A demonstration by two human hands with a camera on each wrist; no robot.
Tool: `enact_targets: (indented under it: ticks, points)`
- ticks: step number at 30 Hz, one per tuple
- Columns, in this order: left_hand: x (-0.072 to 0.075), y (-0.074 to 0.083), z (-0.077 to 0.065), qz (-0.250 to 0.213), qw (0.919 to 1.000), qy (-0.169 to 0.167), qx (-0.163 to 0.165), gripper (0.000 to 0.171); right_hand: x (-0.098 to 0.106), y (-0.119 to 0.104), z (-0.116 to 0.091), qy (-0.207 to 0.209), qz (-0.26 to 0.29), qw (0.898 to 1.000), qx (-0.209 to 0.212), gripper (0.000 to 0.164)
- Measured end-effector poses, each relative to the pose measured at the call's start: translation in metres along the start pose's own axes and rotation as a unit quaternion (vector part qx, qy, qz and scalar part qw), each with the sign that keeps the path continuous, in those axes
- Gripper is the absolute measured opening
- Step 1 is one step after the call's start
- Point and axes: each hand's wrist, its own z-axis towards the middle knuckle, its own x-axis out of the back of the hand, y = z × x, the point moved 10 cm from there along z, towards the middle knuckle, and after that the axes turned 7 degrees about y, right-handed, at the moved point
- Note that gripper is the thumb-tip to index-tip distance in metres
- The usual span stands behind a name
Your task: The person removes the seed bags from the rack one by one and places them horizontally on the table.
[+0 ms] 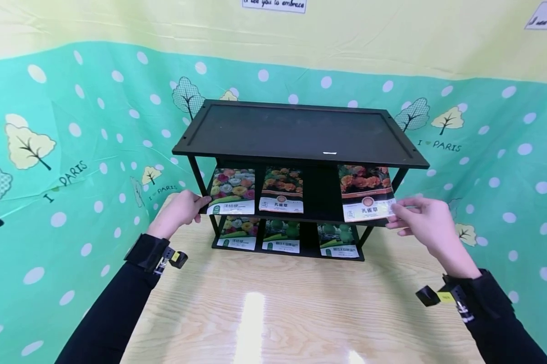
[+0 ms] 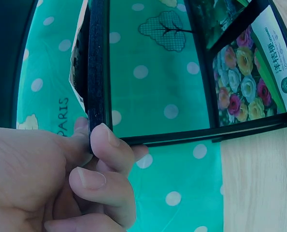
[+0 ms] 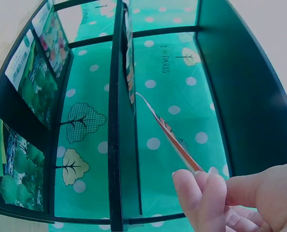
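Note:
My right hand (image 1: 421, 222) pinches the lower right corner of a seed packet (image 1: 366, 194) with orange flowers at the right end of the middle shelf. In the right wrist view that packet (image 3: 175, 140) tilts up off the shelf board, seen nearly edge-on. My left hand (image 1: 182, 212) grips the left front corner of the black shelf rack (image 1: 300, 132), thumb and fingers on either side of the board (image 2: 99, 72). Beside its thumb lies a packet with multicoloured flowers (image 1: 232, 189). Another orange-flower packet (image 1: 281, 189) lies right of that one on the same shelf.
On the bottom shelf lie a multicoloured-flower packet (image 1: 238, 233) and two green packets, one in the middle (image 1: 281, 236) and one at the right (image 1: 338, 240). The rack stands on a wooden table (image 1: 200, 308) before a dotted green cloth (image 1: 54, 177). Its top panel overhangs the packets.

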Motion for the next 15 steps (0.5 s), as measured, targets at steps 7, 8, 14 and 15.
enact_targets:
  ticks: [7, 8, 14, 15]
  points:
    - [0.003, -0.001, 0.002, 0.024, 0.9996, 0.008, 0.009, 0.056, 0.008, 0.008, -0.019, -0.010, 0.032, 0.999, -0.016, 0.052]
    - [0.003, -0.001, 0.001, 0.023, 0.9996, 0.008, 0.011, 0.056, 0.008, 0.010, -0.022, -0.012, 0.034, 0.999, -0.018, 0.053]
    - [0.000, 0.000, -0.002, -0.004, 0.9999, 0.009, 0.008, 0.055, 0.006, 0.022, -0.044, -0.012, 0.051, 0.998, -0.031, 0.054]
    - [0.000, 0.000, -0.002, -0.006, 0.9999, 0.008, 0.006, 0.055, 0.006, 0.024, -0.048, -0.010, 0.052, 0.998, -0.032, 0.053]
